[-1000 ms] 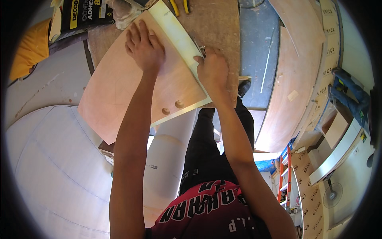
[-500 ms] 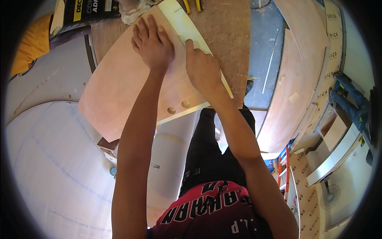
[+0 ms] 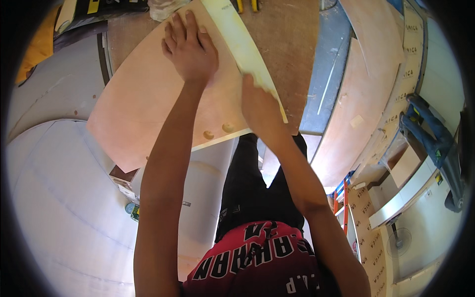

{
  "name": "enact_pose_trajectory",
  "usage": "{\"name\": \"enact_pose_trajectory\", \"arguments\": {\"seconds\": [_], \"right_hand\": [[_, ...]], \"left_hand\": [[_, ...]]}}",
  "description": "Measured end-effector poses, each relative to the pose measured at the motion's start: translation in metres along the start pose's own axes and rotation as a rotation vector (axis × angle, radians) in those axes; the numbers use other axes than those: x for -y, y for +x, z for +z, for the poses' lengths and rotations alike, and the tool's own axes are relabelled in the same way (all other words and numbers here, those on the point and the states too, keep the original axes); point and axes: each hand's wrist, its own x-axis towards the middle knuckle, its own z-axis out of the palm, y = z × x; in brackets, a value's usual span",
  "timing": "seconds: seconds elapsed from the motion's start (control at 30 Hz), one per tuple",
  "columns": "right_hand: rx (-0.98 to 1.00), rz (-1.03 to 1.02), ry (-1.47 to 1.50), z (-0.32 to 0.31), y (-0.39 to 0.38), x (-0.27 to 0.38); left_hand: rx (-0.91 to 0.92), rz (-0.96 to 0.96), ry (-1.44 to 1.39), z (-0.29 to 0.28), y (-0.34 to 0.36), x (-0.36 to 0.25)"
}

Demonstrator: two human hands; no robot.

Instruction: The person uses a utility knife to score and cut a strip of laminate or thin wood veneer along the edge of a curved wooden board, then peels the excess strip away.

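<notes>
A large pale-pink wood panel lies at an angle on the brown work board, with two round recesses near its near edge. A cream-coloured strip runs along its right side. Fingers apart, my left hand rests flat on the panel's upper part. My right hand is closed over the near end of the strip, its thumb side toward the seam between strip and panel. Whatever it grips, if anything, is hidden by the fingers.
Beneath the panel, the brown board shows at the right. Yellow-handled tools and a crumpled plastic bag lie at the far edge, beside a black bag. Large curved wood sheets and a red ladder are on the right.
My right hand has slid nearer to me along the strip, toward its near end. The left hand stays flat on the panel. The whole view has shifted slightly.
</notes>
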Motion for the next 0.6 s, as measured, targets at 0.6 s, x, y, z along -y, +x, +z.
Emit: {"name": "enact_pose_trajectory", "arguments": {"seconds": [0.6], "right_hand": [[0.021, 0.002, -0.081, 0.031, -0.084, -0.041]], "left_hand": [[-0.035, 0.044, -0.018, 0.007, -0.001, 0.003]]}}
